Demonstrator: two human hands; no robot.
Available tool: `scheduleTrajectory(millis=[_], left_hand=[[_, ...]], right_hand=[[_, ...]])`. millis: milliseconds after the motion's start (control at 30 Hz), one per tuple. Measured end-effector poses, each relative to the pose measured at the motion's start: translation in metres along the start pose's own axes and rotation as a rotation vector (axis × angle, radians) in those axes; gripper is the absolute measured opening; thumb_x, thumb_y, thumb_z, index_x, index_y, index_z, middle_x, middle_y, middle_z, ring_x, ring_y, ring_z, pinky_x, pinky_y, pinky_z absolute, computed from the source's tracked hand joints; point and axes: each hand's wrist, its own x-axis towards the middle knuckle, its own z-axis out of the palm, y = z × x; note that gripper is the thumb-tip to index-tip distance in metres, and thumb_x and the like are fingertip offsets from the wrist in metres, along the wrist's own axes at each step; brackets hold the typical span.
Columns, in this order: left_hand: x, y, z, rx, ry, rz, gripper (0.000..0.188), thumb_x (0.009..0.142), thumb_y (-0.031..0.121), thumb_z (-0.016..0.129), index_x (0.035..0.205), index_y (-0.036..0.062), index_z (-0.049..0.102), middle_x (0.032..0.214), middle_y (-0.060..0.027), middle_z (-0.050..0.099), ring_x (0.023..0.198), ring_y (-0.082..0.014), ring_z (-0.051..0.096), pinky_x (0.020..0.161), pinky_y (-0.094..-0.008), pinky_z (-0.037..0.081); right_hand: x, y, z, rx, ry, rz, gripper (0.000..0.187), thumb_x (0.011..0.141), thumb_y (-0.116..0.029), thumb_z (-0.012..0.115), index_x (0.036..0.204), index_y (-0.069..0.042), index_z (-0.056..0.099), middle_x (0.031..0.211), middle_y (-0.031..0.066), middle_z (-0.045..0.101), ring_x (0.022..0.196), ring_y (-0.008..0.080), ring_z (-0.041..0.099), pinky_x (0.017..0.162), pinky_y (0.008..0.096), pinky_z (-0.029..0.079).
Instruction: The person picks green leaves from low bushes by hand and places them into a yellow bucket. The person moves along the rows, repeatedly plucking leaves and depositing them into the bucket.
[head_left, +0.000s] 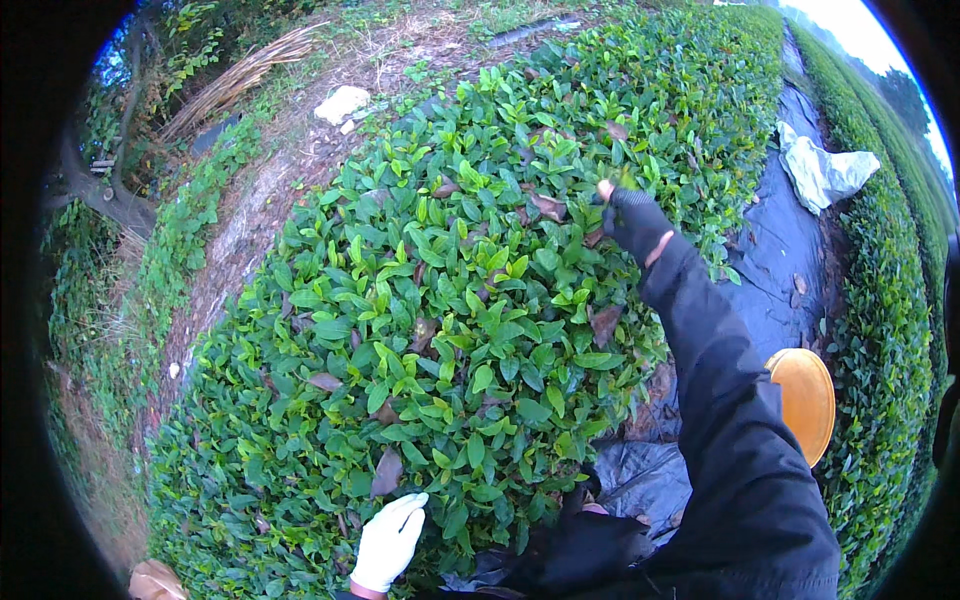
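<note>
A dense hedge of tea bushes (pixel 480 370), with bright green young leaves and some brown dry ones on top, fills the middle. My right hand (pixel 635 215), in a dark fingerless glove, is stretched far out over the hedge's right side. Its fingers are closed on a small yellow-green leaf sprig (pixel 628 181), somewhat blurred. At the near edge my left hand (pixel 388 540), in a white glove, rests low over the leaves with its fingers extended and nothing visible in them. A brown dry leaf (pixel 386 472) lies just beyond it.
Black ground sheeting (pixel 775 240) runs along the path at right. A round orange-yellow tub (pixel 803 405) stands there, partly behind my right sleeve. Farther up lies a white plastic sack (pixel 825 165). Another hedge (pixel 880 400) borders the path. At left are a pale rock (pixel 342 104) and a tree trunk (pixel 110 195).
</note>
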Motion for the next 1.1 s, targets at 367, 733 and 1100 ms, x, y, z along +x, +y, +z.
scheduleTrajectory(millis=[367, 733, 1100], left_hand=[[0.004, 0.014, -0.002, 0.003, -0.040, -0.093, 0.027, 0.091, 0.020, 0.055, 0.108, 0.0023, 0.066, 0.110, -0.0138, 0.065, 0.103, -0.0265, 0.062, 0.091, -0.0325, 0.047], [0.007, 0.011, -0.002, 0.011, -0.030, -0.082, 0.027, 0.091, 0.020, 0.055, 0.107, 0.0013, 0.066, 0.108, -0.0149, 0.066, 0.102, -0.0269, 0.062, 0.090, -0.0329, 0.047], [0.007, 0.009, 0.001, -0.002, -0.051, -0.110, 0.027, 0.091, 0.021, 0.055, 0.108, 0.0024, 0.066, 0.108, -0.0144, 0.066, 0.103, -0.0270, 0.062, 0.090, -0.0328, 0.047]], right_hand=[[0.128, 0.035, -0.012, -0.576, 0.045, -0.312, 0.029, 0.085, -0.018, 0.061, 0.110, -0.004, 0.059, 0.095, 0.0128, 0.065, 0.079, 0.0237, 0.066, 0.064, 0.0364, 0.054], [-0.037, 0.005, 0.037, -0.225, -0.274, 0.129, 0.028, 0.081, -0.029, 0.072, 0.100, -0.011, 0.063, 0.088, 0.0036, 0.059, 0.076, 0.0126, 0.053, 0.064, 0.0302, 0.045], [0.134, 0.017, 0.011, -0.154, 0.074, -0.131, 0.016, 0.088, -0.019, 0.061, 0.094, -0.005, 0.059, 0.084, 0.0082, 0.061, 0.075, 0.0207, 0.062, 0.062, 0.0369, 0.055]])
